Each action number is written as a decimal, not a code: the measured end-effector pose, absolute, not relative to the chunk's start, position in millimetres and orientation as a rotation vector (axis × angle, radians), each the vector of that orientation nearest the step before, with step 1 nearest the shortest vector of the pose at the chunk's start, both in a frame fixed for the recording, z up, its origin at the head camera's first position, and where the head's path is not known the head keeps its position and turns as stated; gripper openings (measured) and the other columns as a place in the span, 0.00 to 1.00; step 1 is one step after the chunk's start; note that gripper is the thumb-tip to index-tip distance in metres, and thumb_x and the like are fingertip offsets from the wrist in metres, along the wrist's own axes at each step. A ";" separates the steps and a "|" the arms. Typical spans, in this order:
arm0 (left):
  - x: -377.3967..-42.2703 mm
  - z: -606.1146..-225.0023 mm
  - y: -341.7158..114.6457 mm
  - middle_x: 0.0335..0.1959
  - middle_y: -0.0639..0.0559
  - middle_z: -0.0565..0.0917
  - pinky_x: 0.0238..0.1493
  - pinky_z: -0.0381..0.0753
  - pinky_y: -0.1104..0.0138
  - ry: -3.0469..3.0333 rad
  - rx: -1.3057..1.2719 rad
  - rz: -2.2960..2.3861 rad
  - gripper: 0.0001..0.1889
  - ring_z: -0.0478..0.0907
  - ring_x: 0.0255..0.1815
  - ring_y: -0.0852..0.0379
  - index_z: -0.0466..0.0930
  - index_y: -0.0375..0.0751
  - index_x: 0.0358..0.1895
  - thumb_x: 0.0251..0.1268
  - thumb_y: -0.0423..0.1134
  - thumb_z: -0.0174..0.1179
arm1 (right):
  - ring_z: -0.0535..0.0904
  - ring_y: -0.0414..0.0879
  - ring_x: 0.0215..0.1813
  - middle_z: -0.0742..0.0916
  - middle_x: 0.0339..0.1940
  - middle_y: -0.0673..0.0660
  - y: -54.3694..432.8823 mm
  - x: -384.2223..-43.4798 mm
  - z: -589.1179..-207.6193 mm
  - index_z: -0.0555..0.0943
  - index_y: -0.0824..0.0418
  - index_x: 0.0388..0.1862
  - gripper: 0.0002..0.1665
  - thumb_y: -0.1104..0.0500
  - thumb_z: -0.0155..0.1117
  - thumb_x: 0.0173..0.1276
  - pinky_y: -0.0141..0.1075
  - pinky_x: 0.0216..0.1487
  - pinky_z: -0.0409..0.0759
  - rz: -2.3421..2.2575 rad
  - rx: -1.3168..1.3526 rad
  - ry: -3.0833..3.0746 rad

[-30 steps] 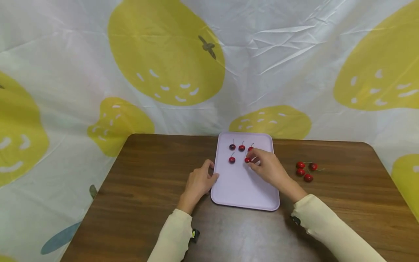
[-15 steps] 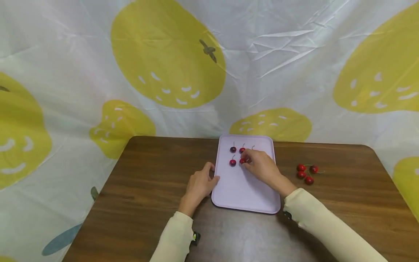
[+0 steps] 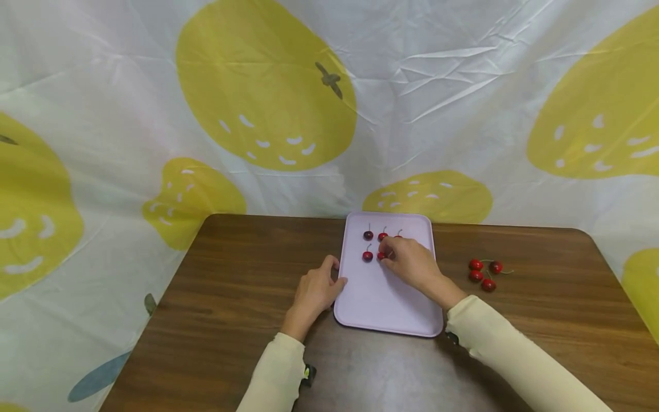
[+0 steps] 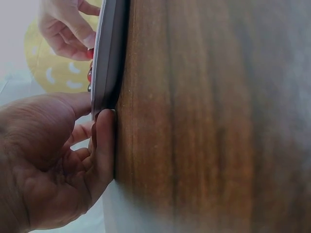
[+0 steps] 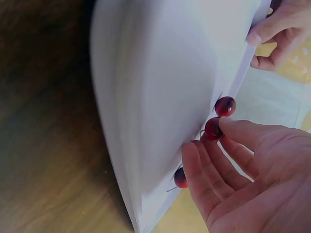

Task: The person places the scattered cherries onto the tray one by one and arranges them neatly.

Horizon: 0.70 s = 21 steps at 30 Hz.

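On the lilac tray [image 3: 387, 309], my right hand [image 3: 412, 263] pinches a red cherry [image 5: 214, 128] between thumb and fingers, low over the surface. Just left of it sits another cherry [image 3: 367, 256] with its stem pointing away from me. A back row of cherries lies beyond: a dark one [image 3: 368, 235], a red one [image 3: 382, 236], and a third [image 3: 399, 236] partly hidden behind my hand. My left hand [image 3: 314, 292] holds the tray's left edge; in the left wrist view its thumb [image 4: 80, 103] is on the rim and the other fingers are curled against the side.
Several loose cherries [image 3: 476, 276] with stems lie in a cluster on the brown wooden table [image 3: 535, 320], right of the tray. A white cloth [image 3: 288, 191] printed with yellow fruit hangs behind the table's far edge.
My right hand has moved slightly left with the cherry, bringing it closer to the one at the left of the front row. My left hand stays at the tray's edge.
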State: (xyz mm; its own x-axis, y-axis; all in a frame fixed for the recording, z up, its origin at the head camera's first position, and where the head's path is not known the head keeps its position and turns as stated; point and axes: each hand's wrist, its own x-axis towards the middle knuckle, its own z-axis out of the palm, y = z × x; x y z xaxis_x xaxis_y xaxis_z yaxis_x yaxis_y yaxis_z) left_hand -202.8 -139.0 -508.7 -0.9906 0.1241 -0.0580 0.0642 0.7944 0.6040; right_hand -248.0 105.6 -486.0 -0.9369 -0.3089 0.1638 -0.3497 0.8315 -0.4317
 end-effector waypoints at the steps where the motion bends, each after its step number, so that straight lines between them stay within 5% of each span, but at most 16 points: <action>1: -202.9 -508.7 -139.0 0.27 0.54 0.84 0.28 0.74 0.63 2.885 0.152 0.965 0.17 0.78 0.13 0.60 0.73 0.53 0.60 0.75 0.49 0.65 | 0.90 0.51 0.42 0.93 0.38 0.55 105.7 -248.3 -486.1 0.87 0.57 0.44 0.11 0.61 0.77 0.64 0.52 0.45 0.85 0.709 0.527 -2.925; 21: -201.8 -506.1 -138.9 0.25 0.54 0.83 0.26 0.73 0.63 2.890 0.192 0.967 0.18 0.77 0.13 0.59 0.73 0.51 0.60 0.75 0.48 0.65 | 0.89 0.53 0.45 0.92 0.42 0.56 108.3 -246.8 -486.0 0.87 0.57 0.51 0.17 0.58 0.78 0.64 0.52 0.48 0.85 0.709 0.573 -2.909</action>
